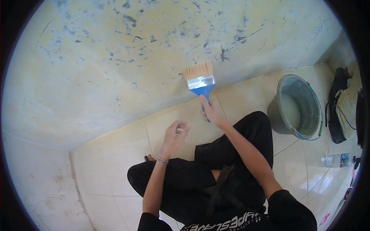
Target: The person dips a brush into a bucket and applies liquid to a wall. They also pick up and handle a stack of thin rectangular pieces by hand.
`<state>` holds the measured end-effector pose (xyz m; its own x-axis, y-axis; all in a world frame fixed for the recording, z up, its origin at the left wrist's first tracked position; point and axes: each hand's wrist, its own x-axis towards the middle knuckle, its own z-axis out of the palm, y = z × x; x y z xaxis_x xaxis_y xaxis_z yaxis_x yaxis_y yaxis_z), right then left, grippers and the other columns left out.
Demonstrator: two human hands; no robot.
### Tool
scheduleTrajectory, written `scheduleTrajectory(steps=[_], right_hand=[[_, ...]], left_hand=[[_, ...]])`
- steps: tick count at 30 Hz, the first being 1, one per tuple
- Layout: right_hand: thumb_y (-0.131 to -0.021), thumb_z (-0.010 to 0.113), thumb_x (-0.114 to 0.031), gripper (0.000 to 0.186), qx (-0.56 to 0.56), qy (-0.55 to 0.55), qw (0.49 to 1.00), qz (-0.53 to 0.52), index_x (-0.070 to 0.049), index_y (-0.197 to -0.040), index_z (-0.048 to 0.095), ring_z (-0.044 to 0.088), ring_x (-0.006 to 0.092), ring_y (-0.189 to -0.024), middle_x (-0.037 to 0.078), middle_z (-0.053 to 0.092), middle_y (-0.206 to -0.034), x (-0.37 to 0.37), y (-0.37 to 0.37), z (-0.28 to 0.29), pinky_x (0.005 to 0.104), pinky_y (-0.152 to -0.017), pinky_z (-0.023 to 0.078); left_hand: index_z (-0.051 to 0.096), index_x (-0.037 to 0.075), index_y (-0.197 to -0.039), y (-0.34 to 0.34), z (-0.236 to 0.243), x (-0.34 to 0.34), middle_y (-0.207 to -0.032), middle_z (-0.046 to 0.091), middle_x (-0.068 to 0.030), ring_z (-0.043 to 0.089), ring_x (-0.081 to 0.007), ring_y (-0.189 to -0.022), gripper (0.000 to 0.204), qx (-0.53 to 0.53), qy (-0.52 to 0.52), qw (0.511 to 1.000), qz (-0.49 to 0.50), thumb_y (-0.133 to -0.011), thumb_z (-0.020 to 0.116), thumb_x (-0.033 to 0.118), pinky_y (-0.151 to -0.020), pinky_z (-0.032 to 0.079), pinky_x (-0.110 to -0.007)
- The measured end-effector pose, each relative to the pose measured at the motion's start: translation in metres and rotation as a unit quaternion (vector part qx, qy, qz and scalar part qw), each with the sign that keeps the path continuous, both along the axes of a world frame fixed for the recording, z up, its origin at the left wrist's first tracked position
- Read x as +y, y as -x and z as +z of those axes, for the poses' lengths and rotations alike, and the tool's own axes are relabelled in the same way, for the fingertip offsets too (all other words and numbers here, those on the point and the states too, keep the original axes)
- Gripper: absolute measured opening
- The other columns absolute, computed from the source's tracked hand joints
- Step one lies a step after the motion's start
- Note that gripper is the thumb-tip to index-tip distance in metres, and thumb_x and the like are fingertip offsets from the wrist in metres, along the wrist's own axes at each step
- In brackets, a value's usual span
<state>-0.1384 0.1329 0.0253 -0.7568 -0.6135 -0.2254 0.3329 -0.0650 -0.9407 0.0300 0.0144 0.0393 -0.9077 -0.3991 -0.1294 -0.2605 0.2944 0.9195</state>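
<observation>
My right hand (pixel 212 111) is closed round the blue handle of a wide paintbrush (pixel 201 81). The brush has a shiny metal ferrule, and its pale tan bristles point up toward the wall (pixel 154 73). Whether the bristle tips touch the wall I cannot tell. My left hand (pixel 176 136) hovers above the floor, left of the brush, with nothing in it; its fingers are loosely bent and somewhat apart. Yellowish-white coating with dark scuffs and scratches covers the wall in front of me.
A grey bucket (pixel 274 111) with a blue wire handle stands at my right, pale liquid inside. Beyond it are a dark and cream-coloured bundle (pixel 347 109) and a clear plastic bottle (pixel 339 160) lying on the tiled floor (pixel 111 173). My crossed legs (pixel 173 179) are close below my hands.
</observation>
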Motion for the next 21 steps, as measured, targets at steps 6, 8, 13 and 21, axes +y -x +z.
scheduleTrajectory(steps=[6,8,13,21], right_hand=[[-0.097,0.053,-0.044,0.047,0.009,-0.044,0.998,-0.035,-0.003,-0.074,0.053,0.048,0.0149,-0.041,0.006,0.046,-0.053,-0.018,-0.05,-0.023,0.0321,-0.041,0.038],[-0.097,0.054,-0.039,0.044,0.1,-0.072,0.992,-0.039,0.001,-0.079,0.058,0.05,0.0175,-0.044,0.009,0.046,-0.053,-0.024,-0.066,-0.013,0.0368,-0.043,0.04],[-0.095,0.061,-0.03,0.03,0.325,0.044,0.943,-0.053,-0.004,-0.109,0.061,0.049,0.0056,-0.053,-0.002,0.052,-0.063,-0.014,-0.056,0.068,0.0241,-0.046,0.037],[-0.094,0.063,-0.025,0.034,0.055,0.09,0.991,-0.084,-0.014,-0.126,0.058,0.035,0.002,-0.043,-0.006,0.044,-0.06,0.034,0.028,0.087,0.0206,-0.038,0.026]], left_hand=[[0.061,0.003,-0.097,0.018,-0.036,0.012,-0.08,0.068,-0.0115,0.068,-0.031,-0.079,0.025,-0.111,0.326,0.939,0.009,-0.085,0.065,0.024,-0.071,0.052,-0.042],[0.061,0.004,-0.094,0.018,-0.044,0.003,-0.081,0.069,-0.0108,0.067,-0.0314,-0.08,0.022,-0.106,0.309,0.945,0.022,-0.084,0.065,0.023,-0.071,0.052,-0.044],[0.062,0.006,-0.089,0.018,-0.037,0.0,-0.08,0.069,-0.0109,0.068,-0.0318,-0.079,0.02,-0.119,0.314,0.94,0.057,-0.085,0.064,0.025,-0.07,0.052,-0.045],[0.063,0.006,-0.086,0.018,-0.034,0.013,-0.074,0.07,-0.0104,0.068,-0.0316,-0.073,0.024,-0.096,0.281,0.951,0.086,-0.087,0.064,0.031,-0.068,0.052,-0.045]])
